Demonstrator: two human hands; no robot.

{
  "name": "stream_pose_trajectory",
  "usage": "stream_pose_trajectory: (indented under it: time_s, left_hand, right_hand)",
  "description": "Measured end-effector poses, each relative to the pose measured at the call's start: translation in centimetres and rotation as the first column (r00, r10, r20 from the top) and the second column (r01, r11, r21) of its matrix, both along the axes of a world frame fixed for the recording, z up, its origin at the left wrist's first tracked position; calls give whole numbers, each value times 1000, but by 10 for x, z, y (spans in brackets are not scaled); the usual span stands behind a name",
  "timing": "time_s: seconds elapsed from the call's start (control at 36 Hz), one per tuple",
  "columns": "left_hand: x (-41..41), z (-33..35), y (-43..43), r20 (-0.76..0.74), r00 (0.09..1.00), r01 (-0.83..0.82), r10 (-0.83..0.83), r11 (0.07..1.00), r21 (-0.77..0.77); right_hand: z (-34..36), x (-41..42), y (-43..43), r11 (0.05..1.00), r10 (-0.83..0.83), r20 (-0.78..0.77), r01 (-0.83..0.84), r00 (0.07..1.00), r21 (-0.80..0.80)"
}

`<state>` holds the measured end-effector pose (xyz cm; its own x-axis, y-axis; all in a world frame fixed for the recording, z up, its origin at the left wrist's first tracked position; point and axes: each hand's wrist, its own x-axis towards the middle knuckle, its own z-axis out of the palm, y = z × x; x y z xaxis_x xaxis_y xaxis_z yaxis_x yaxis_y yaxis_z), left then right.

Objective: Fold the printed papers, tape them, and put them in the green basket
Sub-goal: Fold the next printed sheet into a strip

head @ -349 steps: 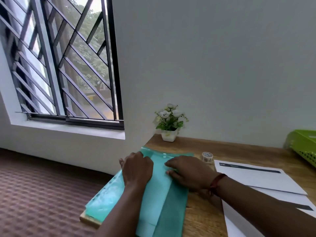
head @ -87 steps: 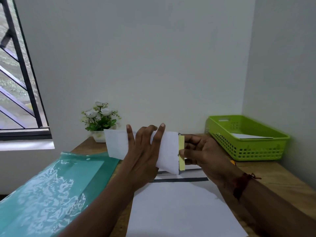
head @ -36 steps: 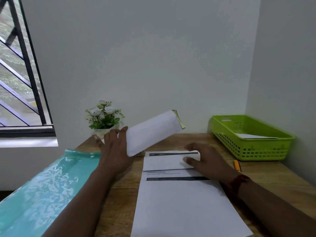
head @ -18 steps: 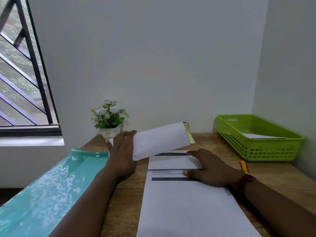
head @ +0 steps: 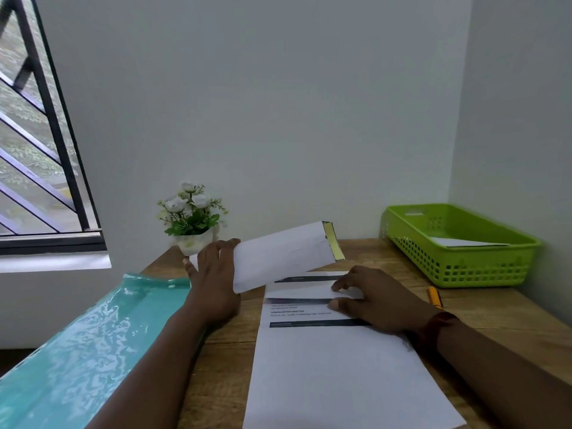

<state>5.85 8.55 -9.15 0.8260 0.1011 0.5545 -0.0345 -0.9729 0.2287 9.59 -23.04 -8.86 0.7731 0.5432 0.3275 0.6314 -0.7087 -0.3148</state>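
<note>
Folded paper (head: pixel 284 255) in left grip (head: pixel 213 280), raised off counter (head: pixel 495 320); plant pot (head: pixel 195 241) just behind that grip, folder (head: pixel 93 345) to its left. Right grip (head: pixel 374 300) lies on flat sheets (head: pixel 334 382). Pen (head: pixel 434 297) just right of it, basket (head: pixel 464 267) further behind-right.

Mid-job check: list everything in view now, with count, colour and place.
folded paper: 1, white, held above table's far middle
tape strip: 1, yellow, on its right end
printed sheets: several overlapping, white with dark bars, table centre
green basket: 1, table's far right
loose sheet: 1, white, inside basket
folder: 1, teal, table's left
potted flowers: 1, white blooms, far left
pen: 1, orange, beside right wrist
table: 1, wood
left hand: grips folded paper
right hand: rests on printed sheets
</note>
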Motion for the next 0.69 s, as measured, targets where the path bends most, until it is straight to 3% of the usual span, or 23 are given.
stream_pose_trajectory:
  time_s: [0.17, 0.33, 0.69]
  left_hand:
    - [-3, 2, 0, -24, 999, -41, 41, 999, -1]
    - [-6, 5, 2, -25, 994, -111, 110, 993, -32]
    - [-9, 9, 11, -56, 980, -197, 193, 978, -70]
  right_hand:
    - [3, 0, 0, 997, 0, 109, -7, 994, 71]
    - [6, 5, -2, 973, -126, 238, 74, 963, 217]
    - [21, 2, -14, 858, -408, 275, 263, 871, 441]
